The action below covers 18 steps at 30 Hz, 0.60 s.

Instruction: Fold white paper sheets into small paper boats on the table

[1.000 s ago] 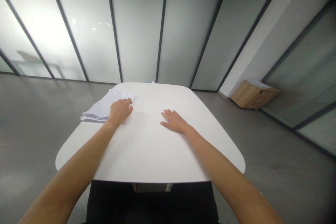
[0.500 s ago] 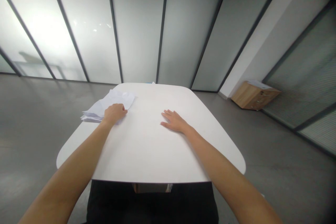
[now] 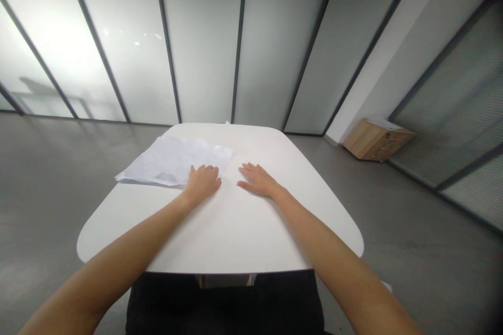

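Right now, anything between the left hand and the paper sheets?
Nothing visible. The left hand lies at the near edge of the wrinkled white paper sheets, its fingers reaching that edge, on the white table. The right hand rests flat off to the side, not in the way.
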{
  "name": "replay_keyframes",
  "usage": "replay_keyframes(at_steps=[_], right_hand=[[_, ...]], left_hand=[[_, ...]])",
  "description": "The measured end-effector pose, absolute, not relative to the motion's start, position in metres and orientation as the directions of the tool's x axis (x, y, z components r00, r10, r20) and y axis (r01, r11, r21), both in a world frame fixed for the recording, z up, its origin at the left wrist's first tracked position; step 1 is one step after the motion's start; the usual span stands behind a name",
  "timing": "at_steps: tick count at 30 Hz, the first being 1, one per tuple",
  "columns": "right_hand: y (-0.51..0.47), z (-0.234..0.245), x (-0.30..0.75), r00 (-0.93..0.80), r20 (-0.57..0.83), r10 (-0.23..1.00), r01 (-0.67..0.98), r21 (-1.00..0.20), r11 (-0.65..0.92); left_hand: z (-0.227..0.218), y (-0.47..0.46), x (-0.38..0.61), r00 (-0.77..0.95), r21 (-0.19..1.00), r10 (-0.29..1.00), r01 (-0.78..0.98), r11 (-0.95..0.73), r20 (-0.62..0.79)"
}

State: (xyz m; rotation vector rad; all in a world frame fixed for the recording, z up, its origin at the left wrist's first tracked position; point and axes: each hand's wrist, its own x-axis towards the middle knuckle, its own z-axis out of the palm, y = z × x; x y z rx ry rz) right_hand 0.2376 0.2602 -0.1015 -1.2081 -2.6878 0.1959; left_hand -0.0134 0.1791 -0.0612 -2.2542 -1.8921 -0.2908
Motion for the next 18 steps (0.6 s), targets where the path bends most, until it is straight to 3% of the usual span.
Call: replay_keyframes(at_steps=[3,8,14,18], right_hand=[[0.265,-0.105,0.239,-0.635,0.205,0.745,0.712,-0.219,0.667],[0.271,-0.106,0.241,-0.61,0.341,0.716,0.678,-0.243,0.694],[0.274,-0.101,0.248,-0.638,0.13,0.759,0.735,-0.189,0.651],[0.279,-0.099,0.263,-0.612,0.087,0.786,0.76,-0.207,0.615]], left_hand=[[-0.067,0.167,0.011,0.238,0.08,0.953,0.963,-0.256,0.185],[-0.068,0.148,0.035,0.378,0.158,0.905,0.899,-0.41,0.195],[-0.063,0.154,0.036,0.434,0.39,0.895,0.809,-0.439,0.108],[-0.058,0.175,0.0,0.525,0.448,0.848,0.743,-0.498,0.072]])
